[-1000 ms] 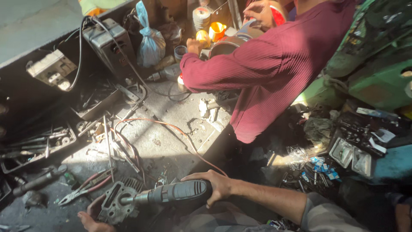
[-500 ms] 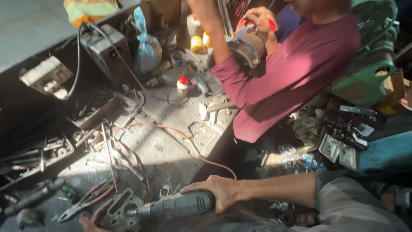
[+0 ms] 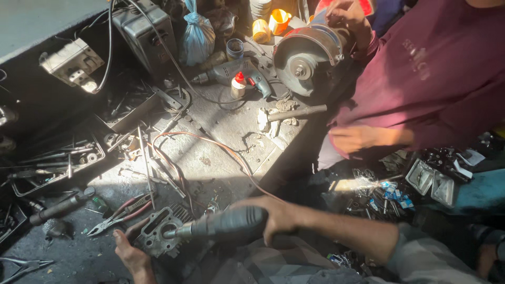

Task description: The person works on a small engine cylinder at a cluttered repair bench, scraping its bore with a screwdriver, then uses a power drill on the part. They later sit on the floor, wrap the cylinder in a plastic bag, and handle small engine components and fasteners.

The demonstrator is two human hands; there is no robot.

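While I lean over the cluttered worktop, near edge:
Right hand [image 3: 279, 218]: fingers wrapped tight around the dark power tool [image 3: 223, 225], its nose pushed into the engine cylinder [image 3: 158, 236].
Left hand [image 3: 131, 255]: fingers curled against the cylinder's near side, bracing it at the worktop's near edge.
Pliers [image 3: 118, 215]: red-handled, lying just left of the cylinder.
Co-worker: maroon sleeve, one hand on a bench grinder [image 3: 307, 58] at the far edge.
Hammer [image 3: 286, 114]: below the grinder.
Orange wire [image 3: 210, 144]: across the middle.
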